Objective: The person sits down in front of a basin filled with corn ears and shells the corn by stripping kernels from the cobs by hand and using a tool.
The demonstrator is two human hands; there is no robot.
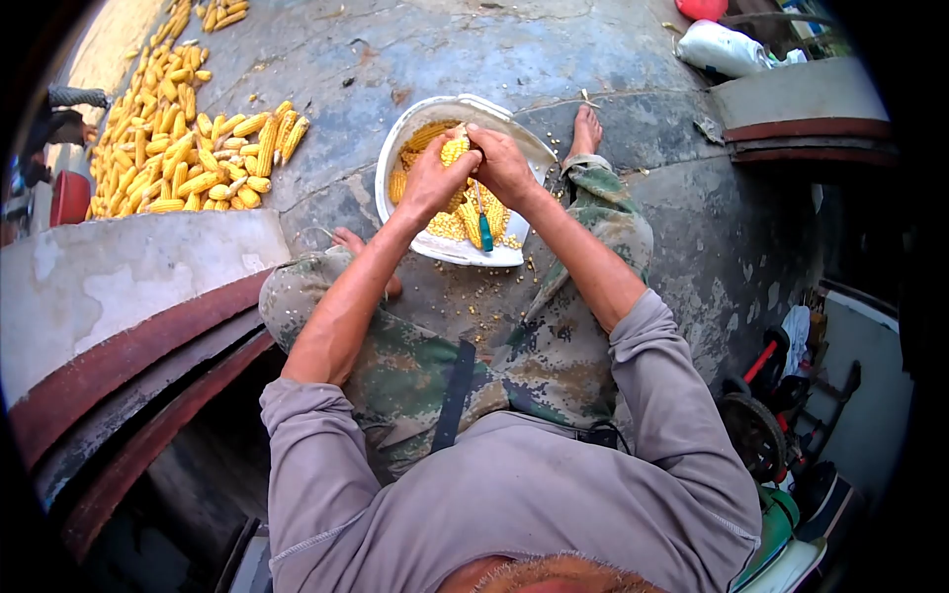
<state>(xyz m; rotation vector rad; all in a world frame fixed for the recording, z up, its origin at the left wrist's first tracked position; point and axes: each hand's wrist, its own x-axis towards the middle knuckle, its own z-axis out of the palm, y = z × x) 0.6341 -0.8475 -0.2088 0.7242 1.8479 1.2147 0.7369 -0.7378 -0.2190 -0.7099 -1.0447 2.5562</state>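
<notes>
Both hands are over a white basin (388, 163) on the floor between my legs. My left hand (433, 183) is closed around a corn cob (456, 150) with yellow kernels. My right hand (502, 166) is closed against the upper part of the same cob, its fingertips partly hidden. Inside the basin lie loose corn kernels (447, 226) and several more cobs. A screwdriver with a green handle (485, 233) rests on them, its shaft pointing up toward my hands.
A large heap of corn cobs (168, 148) lies on the concrete floor to the left. Scattered kernels (479, 306) dot the ground below the basin. Low ledges (138, 267) flank both sides. A white sack (722, 47) lies at the upper right, and a wheeled item (753, 435) stands lower right.
</notes>
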